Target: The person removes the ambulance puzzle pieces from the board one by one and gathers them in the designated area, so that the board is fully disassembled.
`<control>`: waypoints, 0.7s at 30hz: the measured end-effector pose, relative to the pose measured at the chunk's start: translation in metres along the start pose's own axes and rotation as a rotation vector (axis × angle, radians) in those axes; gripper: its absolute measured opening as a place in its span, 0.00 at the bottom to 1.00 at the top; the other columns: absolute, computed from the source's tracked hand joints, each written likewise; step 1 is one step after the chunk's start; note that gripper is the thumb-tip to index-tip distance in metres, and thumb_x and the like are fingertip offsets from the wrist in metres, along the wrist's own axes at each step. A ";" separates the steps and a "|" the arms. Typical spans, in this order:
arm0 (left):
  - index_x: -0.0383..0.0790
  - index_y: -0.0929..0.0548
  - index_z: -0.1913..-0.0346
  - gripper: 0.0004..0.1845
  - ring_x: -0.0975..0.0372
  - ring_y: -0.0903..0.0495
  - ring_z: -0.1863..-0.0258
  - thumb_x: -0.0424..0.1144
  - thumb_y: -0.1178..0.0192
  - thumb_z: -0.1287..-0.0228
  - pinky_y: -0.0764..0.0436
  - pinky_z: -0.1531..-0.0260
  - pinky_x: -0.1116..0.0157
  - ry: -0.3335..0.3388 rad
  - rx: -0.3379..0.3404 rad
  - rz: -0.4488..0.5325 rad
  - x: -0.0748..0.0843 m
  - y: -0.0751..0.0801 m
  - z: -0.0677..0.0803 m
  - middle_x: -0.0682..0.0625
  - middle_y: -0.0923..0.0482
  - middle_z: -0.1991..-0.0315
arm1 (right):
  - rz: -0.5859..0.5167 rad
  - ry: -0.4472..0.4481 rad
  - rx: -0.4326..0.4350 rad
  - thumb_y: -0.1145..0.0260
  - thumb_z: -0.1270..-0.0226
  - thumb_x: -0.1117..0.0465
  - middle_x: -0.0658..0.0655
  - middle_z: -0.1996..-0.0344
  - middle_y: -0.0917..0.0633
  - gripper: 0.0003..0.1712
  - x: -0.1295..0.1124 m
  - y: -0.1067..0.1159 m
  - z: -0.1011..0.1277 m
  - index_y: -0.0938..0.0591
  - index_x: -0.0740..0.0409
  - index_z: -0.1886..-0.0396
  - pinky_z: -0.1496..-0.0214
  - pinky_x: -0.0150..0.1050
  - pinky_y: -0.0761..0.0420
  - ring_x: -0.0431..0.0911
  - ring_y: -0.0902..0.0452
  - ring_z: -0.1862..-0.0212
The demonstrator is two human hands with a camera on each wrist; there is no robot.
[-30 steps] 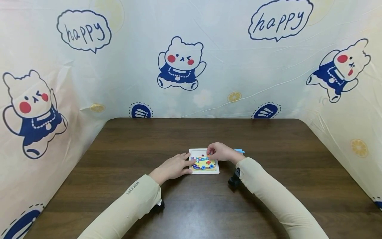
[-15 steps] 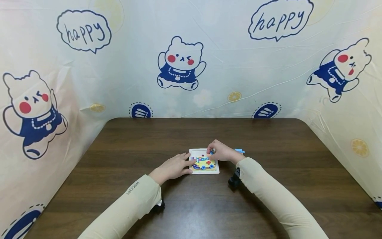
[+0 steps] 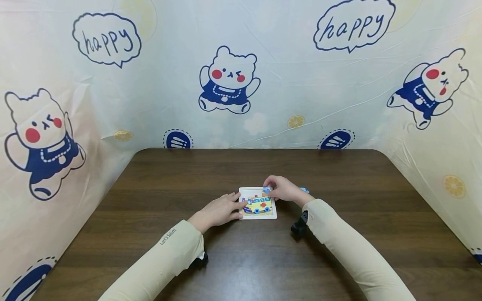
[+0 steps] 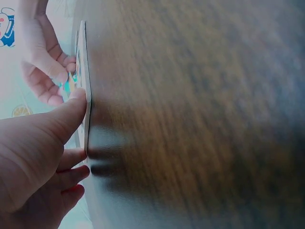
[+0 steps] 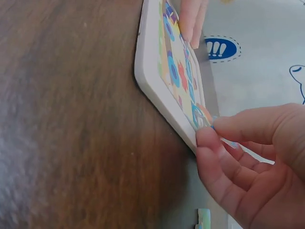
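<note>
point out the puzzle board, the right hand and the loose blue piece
puzzle board (image 3: 258, 215), head view, near white rim
right hand (image 3: 283, 190), head view, back of hand
loose blue piece (image 3: 304, 190), head view, visible edge beside the wrist

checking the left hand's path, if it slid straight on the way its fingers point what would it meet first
The left hand points rightward across the puzzle tray, whose near-left edge its fingers already touch. Going straight on, it would likely ride over the tray's picture toward the right hand, though depth is unclear.
</note>
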State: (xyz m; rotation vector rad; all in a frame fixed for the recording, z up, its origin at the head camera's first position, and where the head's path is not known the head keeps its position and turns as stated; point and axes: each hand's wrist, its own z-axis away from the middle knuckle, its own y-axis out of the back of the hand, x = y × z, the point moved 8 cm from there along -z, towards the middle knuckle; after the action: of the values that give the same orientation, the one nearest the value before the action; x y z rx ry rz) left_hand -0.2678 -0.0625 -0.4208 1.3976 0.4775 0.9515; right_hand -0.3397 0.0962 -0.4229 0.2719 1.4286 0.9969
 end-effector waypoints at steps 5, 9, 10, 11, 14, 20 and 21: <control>0.49 0.31 0.33 0.26 0.46 0.40 0.30 0.50 0.46 0.33 0.37 0.33 0.49 -0.007 0.002 0.003 0.001 0.000 0.001 0.39 0.40 0.30 | -0.110 -0.024 0.020 0.35 0.38 0.67 0.57 0.69 0.24 0.14 0.006 0.005 -0.001 0.26 0.64 0.54 0.69 0.34 0.19 0.44 0.25 0.72; 0.48 0.31 0.33 0.26 0.46 0.40 0.31 0.50 0.46 0.33 0.37 0.33 0.49 -0.014 0.008 0.000 0.002 0.002 0.001 0.38 0.40 0.30 | -0.138 -0.018 0.050 0.34 0.39 0.66 0.56 0.72 0.23 0.10 0.009 0.012 -0.001 0.24 0.63 0.60 0.68 0.35 0.18 0.44 0.24 0.73; 0.48 0.31 0.33 0.26 0.46 0.40 0.31 0.50 0.46 0.33 0.37 0.33 0.49 -0.017 0.009 -0.002 0.002 0.002 0.001 0.38 0.40 0.30 | -0.145 -0.020 0.056 0.33 0.40 0.65 0.56 0.72 0.22 0.09 0.010 0.014 -0.001 0.23 0.63 0.61 0.67 0.35 0.18 0.44 0.24 0.73; 0.48 0.31 0.33 0.26 0.46 0.39 0.31 0.50 0.46 0.33 0.37 0.33 0.50 -0.020 0.011 -0.006 0.003 0.002 0.001 0.38 0.40 0.30 | -0.150 -0.018 0.061 0.33 0.40 0.65 0.56 0.72 0.22 0.09 0.010 0.016 0.000 0.23 0.63 0.62 0.67 0.35 0.18 0.44 0.24 0.73; 0.48 0.31 0.33 0.26 0.46 0.39 0.31 0.50 0.47 0.32 0.38 0.32 0.51 -0.028 0.014 -0.022 0.003 0.002 0.001 0.38 0.40 0.30 | -0.164 -0.012 0.069 0.33 0.39 0.64 0.56 0.73 0.20 0.08 0.011 0.021 0.002 0.22 0.62 0.63 0.66 0.37 0.17 0.44 0.23 0.73; 0.47 0.30 0.34 0.26 0.46 0.40 0.30 0.50 0.47 0.33 0.39 0.31 0.52 -0.035 0.012 -0.036 0.004 0.001 0.001 0.37 0.41 0.30 | -0.191 -0.015 0.084 0.35 0.37 0.63 0.58 0.70 0.18 0.09 0.016 0.032 0.006 0.20 0.63 0.59 0.64 0.39 0.16 0.44 0.22 0.72; 0.47 0.30 0.34 0.26 0.46 0.40 0.30 0.50 0.47 0.33 0.39 0.31 0.52 -0.034 0.012 -0.033 0.004 0.001 0.001 0.37 0.41 0.30 | -0.190 -0.011 0.088 0.36 0.36 0.63 0.59 0.70 0.18 0.10 0.016 0.034 0.006 0.20 0.63 0.58 0.63 0.40 0.16 0.44 0.22 0.71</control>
State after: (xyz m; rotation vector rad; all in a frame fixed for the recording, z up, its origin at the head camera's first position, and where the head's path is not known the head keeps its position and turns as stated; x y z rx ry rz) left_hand -0.2647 -0.0602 -0.4181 1.4104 0.4804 0.8979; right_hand -0.3506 0.1304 -0.4093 0.2009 1.4612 0.7782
